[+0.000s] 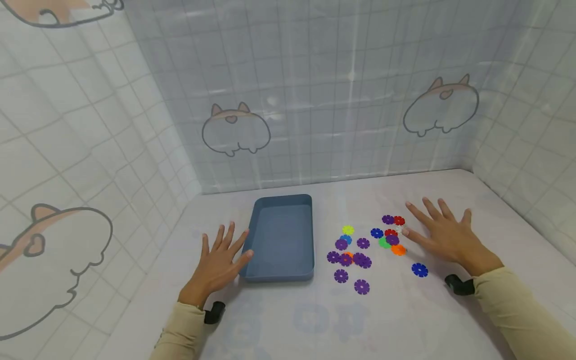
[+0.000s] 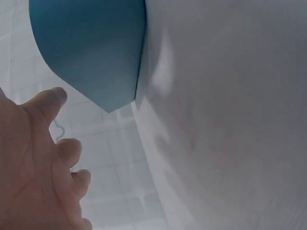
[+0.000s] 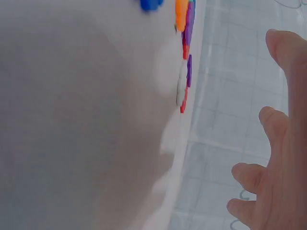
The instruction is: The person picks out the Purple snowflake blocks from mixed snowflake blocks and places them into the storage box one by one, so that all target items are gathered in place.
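Tray [image 2: 96,57] L cam, discs [image 3: 181,15] R cam

No words, brands or numbers can be read. Pale blue, blocky, blurred marks [image 1: 310,320] show faintly near the front of the smooth whitish tabletop [image 1: 405,320] — they resemble lettering, but are too washed out to make out. The only clear signs are plain heart shapes [image 1: 231,119], each on a grey-outlined, orange-and-white cartoon animal [image 1: 236,137] printed on the white, grid-patterned wall covering [image 1: 333,85].
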Demonstrator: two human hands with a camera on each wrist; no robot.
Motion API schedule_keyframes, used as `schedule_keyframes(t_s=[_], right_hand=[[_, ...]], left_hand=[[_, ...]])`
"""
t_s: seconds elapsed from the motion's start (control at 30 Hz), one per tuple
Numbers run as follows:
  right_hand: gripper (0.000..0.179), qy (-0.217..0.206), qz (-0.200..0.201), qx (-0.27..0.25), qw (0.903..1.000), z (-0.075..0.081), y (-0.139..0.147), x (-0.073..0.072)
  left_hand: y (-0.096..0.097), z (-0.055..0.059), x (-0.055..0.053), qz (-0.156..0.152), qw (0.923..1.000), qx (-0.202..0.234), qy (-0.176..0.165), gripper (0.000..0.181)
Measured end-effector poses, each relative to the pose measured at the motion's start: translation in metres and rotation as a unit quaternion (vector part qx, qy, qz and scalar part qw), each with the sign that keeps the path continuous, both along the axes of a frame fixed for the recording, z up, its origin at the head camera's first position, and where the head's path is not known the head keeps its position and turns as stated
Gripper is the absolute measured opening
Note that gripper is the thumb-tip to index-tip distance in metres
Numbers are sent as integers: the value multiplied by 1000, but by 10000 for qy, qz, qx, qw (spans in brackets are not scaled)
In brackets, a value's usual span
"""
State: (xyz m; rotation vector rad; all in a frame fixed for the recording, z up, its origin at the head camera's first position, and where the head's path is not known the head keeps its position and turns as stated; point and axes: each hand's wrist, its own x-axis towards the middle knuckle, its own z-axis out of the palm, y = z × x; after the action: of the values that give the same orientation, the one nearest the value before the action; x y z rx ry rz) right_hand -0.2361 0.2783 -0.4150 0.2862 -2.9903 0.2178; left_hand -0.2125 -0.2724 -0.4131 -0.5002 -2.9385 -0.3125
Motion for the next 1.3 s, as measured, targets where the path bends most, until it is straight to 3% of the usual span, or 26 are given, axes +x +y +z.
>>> schedule_keyframes(t_s=[0.4, 0.67, 0.93, 1.1, 1.3], right_hand=[[80, 160, 240, -489, 9984, -5, -8, 7], [73, 434, 376, -593, 9966, -5, -13, 9], [71, -63, 205, -1048, 9943, -2, -18, 12], [63, -280, 120, -1751, 9841, -2, -17, 12], [44, -493, 307, -2385, 9694, -4, -22, 13]], left_hand=[[8, -5, -2, 113, 9951, 952, 245, 57], [10, -4, -6, 64, 9918, 1251, 239, 57], [10, -5, -4, 365, 9865, 1576, -236, 62], [13, -5, -7, 511, 9804, 1823, -536, 67], [14, -9, -9, 677, 9684, 2223, -901, 66]])
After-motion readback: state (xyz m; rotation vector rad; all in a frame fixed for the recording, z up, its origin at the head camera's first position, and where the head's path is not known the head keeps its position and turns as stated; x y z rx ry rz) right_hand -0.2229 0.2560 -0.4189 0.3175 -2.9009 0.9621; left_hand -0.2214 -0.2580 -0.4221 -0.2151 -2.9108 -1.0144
